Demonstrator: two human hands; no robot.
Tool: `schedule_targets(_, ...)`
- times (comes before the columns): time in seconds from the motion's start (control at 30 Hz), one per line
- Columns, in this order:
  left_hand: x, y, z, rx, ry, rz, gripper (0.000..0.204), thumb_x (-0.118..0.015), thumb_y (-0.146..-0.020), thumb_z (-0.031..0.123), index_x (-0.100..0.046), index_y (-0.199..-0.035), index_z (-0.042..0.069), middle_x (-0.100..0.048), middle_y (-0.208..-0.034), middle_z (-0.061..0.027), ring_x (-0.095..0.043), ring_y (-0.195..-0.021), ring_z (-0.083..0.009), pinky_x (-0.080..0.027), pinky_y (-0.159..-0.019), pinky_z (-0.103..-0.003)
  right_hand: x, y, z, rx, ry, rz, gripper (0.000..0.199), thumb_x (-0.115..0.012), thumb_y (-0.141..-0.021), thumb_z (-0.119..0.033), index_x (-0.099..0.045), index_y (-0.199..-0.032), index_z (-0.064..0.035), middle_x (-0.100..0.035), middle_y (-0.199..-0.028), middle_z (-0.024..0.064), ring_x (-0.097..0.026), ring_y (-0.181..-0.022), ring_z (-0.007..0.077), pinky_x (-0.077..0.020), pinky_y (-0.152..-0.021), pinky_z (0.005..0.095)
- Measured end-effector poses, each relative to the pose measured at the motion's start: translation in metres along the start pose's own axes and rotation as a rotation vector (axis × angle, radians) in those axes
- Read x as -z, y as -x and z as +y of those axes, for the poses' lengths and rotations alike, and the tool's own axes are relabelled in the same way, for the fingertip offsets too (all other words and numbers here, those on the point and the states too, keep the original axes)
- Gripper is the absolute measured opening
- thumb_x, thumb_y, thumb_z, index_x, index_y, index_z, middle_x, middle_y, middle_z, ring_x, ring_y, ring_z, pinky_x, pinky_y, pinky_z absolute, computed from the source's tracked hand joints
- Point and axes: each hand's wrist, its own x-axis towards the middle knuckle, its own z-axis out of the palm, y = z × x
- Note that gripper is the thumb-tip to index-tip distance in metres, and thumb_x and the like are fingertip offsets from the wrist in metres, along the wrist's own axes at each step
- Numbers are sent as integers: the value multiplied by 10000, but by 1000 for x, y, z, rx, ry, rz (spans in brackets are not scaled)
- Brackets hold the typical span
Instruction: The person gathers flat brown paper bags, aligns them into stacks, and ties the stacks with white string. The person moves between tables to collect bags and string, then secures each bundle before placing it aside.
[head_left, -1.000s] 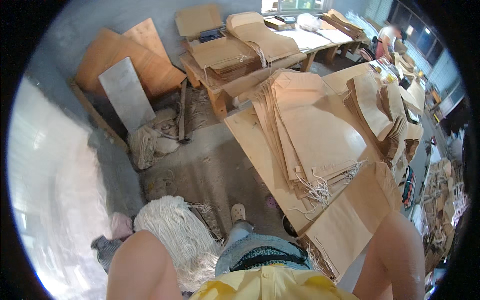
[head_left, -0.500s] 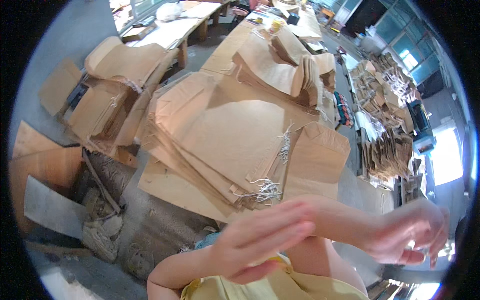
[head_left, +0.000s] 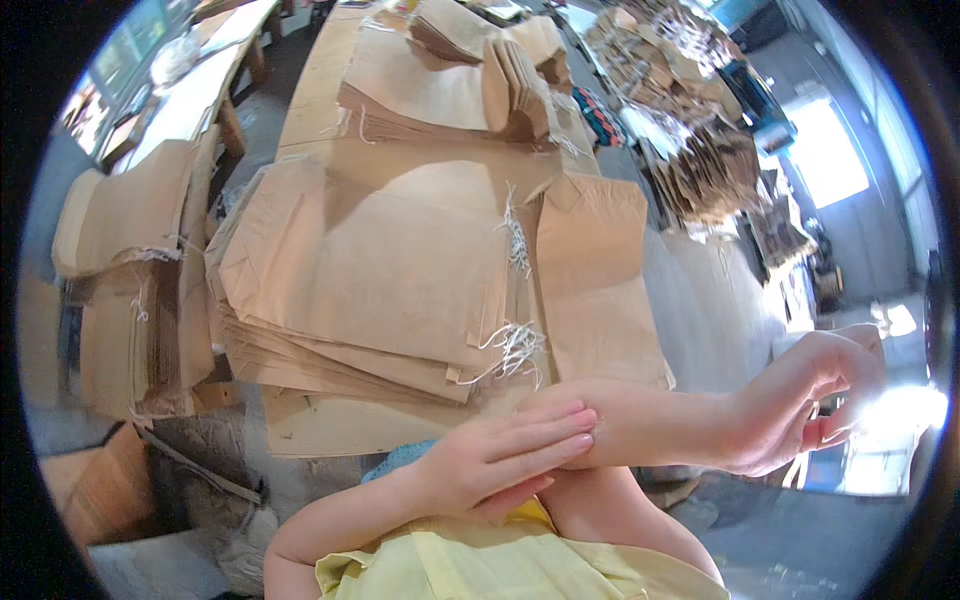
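My left hand (head_left: 505, 452) lies with its fingers stretched out against my right forearm (head_left: 640, 425), close to the elbow. It holds nothing. Out to the right, my right hand (head_left: 800, 405) is raised with the wrist bent; its fingers curl loosely, a gap shows between them and the thumb, and I see nothing in it. Beyond my arms, a fanned stack of brown paper bags (head_left: 400, 265) lies on the table, with white strings (head_left: 517, 347) bunched at its near right corner. A single brown paper bag (head_left: 590, 270) lies flat to the right of the stack.
Another pile of folded paper bags (head_left: 420, 85) sits farther back on the table. Stacked bags (head_left: 135, 215) stand at the left beside a long bench (head_left: 205, 95). Heaped bundles of bags (head_left: 700, 165) line the right side. A wooden board (head_left: 100, 490) leans low at left.
My view has turned to the right, so the bags appear farther left and higher. The left hand has settled onto the right forearm; the right hand has lifted slightly.
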Motion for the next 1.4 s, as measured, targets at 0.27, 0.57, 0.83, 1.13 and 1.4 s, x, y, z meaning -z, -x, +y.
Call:
schedule_targets(0.27, 55, 0, 32, -126, 152, -48, 333, -583, -876, -40, -650, -1201, -68, -633, -1267, -220, -647, -1131, -365, -532, -957, -404, -34, 50, 54, 146, 121, -174, 183, -541, -878, -112, -540, -710, -39, -482, -780, 76, -467, -487, 155, -396, -435, 274)
schedule_targets(0.57, 59, 25, 24, -40, 304, -102, 274, -694, -797, -42, -721, -1070, -27, -705, -1100, -154, -700, -972, -269, -569, -793, -323, -69, 81, 60, 277, 328, -170, 113, -543, -858, -51, -531, -747, -35, -482, -764, 80, -470, -479, 160, -402, -433, 276)
schedule_targets(0.83, 66, 39, 0, 430, 369, -171, 240, -784, -751, -45, -763, -959, 72, -691, -872, -56, -672, -798, -173, -542, -650, -277, -47, 70, 50, 323, 522, -223, 118, -574, -855, -12, -584, -739, -30, -483, -730, 63, -472, -508, 136, -405, -455, 259)
schedule_targets(1.13, 201, 318, -11, 1399, -350, 333, 106, -728, -844, 73, -755, -943, 45, -696, -840, -60, -663, -805, -127, -521, -701, -272, 115, 113, -9, -635, 1727, 141, 195, -507, -988, -213, -609, -894, -76, -545, -826, 18, -469, -667, 110, -389, -584, 246)
schedule_targets(1.4, 203, 454, 13, 2091, -794, 876, 949, -789, -788, 217, -229, -1533, 43, -298, -1568, -172, -280, -1452, -317, -338, -1129, -468, 267, 143, -33, -1685, 1929, -214, 195, -597, -986, -138, -670, -1112, -8, -686, -913, 60, -679, -847, 132, -531, -739, 263)
